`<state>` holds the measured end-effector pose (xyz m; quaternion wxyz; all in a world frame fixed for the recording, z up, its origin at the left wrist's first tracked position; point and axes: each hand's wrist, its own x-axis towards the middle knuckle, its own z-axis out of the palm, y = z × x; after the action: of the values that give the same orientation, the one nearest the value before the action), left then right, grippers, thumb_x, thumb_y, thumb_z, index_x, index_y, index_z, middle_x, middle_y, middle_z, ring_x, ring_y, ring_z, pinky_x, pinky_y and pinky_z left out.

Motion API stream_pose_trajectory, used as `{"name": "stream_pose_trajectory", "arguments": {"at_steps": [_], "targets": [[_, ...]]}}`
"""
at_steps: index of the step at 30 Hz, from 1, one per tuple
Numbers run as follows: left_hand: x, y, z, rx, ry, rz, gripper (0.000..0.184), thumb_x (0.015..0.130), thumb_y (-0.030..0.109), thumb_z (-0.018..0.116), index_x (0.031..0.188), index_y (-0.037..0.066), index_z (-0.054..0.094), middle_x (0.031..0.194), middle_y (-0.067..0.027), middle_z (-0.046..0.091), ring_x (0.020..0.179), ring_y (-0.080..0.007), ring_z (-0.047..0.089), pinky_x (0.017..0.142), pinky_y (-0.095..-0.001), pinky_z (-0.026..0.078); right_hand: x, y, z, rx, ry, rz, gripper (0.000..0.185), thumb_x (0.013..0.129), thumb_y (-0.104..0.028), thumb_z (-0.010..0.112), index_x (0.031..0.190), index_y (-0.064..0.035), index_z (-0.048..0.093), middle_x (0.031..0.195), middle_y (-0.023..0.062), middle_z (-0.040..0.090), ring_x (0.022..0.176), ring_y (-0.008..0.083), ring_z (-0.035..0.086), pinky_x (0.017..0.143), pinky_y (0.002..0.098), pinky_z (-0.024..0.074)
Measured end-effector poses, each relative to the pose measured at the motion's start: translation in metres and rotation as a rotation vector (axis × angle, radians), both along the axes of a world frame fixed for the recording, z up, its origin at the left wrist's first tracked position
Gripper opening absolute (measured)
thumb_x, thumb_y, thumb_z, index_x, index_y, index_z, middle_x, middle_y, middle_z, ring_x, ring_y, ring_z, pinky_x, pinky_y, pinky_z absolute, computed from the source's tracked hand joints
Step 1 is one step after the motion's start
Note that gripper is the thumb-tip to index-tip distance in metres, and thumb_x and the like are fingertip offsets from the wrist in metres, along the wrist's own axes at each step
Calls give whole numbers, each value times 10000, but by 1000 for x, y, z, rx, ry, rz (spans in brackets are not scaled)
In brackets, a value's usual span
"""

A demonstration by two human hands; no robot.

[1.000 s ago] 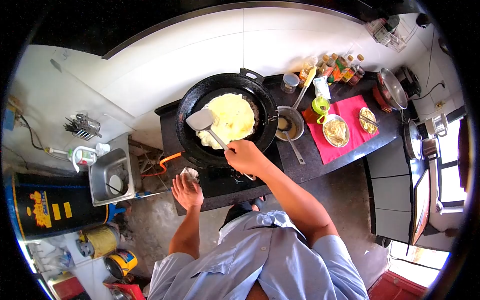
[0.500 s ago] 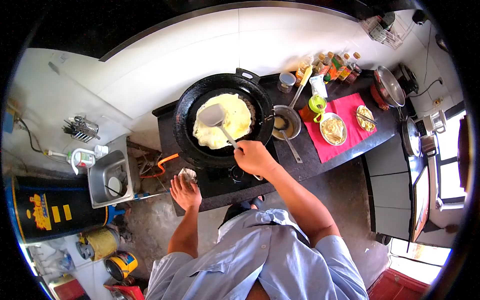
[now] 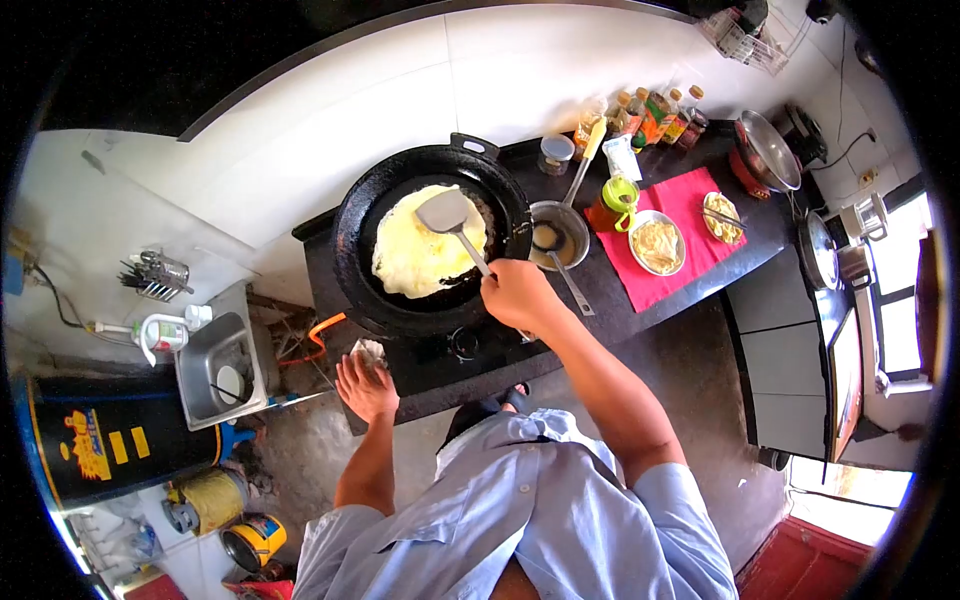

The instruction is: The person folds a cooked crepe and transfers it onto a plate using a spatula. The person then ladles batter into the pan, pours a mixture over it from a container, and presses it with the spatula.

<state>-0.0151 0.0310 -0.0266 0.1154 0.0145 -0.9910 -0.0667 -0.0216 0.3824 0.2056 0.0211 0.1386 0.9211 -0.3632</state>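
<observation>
My right hand (image 3: 520, 297) is closed around the handle of a spatula (image 3: 443, 211). The broad grey blade lies over the upper right part of a pale yellow egg pancake (image 3: 415, 250). That pancake sits flat in a large black wok (image 3: 350, 215) on the stove. Below the wok's left side, at the counter's front edge, my left hand (image 3: 368, 390) rests with its fingers curled over a crumpled whitish cloth (image 3: 370, 352); the fingertips are partly hidden.
Right of the wok stands a saucepan (image 3: 580, 228) with a ladle and some batter. A green-lidded jug (image 3: 614, 200) and two dishes of folded pancakes (image 3: 656, 248) stand on a red cloth (image 3: 655, 292). Bottles (image 3: 657, 118) line the wall. A sink (image 3: 205, 345) is at left.
The spatula blade has shifted right across the pancake, and my right hand has moved right with it. My left hand stays on the cloth. The view has shifted slightly.
</observation>
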Motion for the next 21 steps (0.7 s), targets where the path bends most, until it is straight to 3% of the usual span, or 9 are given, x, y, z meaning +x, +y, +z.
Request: {"name": "stream_pose_trajectory", "arguments": {"at_steps": [7,12,15,21], "targets": [[-1,-3,-4,-13,-8,-8,584,997,424,524,1511,147,523,1600,-123,471,1524,-335,372,1265,-509,237,69,-8,4,-49,95,-50,259,932,-196,590,825,35,635,776,307,674,803,520,674,766,583,547],[-1,-5,-10,-128,-31,18,581,1056,499,444,1550,197,496,1628,-56,442,1535,-271,353,1274,-460,239,110,-25,19,-145,-21,-38,245,937,-194,580,817,18,607,747,295,666,765,525,666,728,596,538],[0,-5,-8,-118,-15,6,586,1052,503,451,1548,193,494,1623,-61,446,1531,-277,357,1267,-467,250,119,-33,31,-129,-38,8,254,943,-201,570,813,14,604,753,296,662,779,525,662,732,594,528],[0,-4,-8,-104,8,8,588,1044,495,468,1539,179,500,1606,-82,466,1517,-294,378,1254,-474,273,116,-41,38,-396,-109,59,241,951,-201,586,839,8,632,740,279,660,764,505,662,704,552,529]]}}
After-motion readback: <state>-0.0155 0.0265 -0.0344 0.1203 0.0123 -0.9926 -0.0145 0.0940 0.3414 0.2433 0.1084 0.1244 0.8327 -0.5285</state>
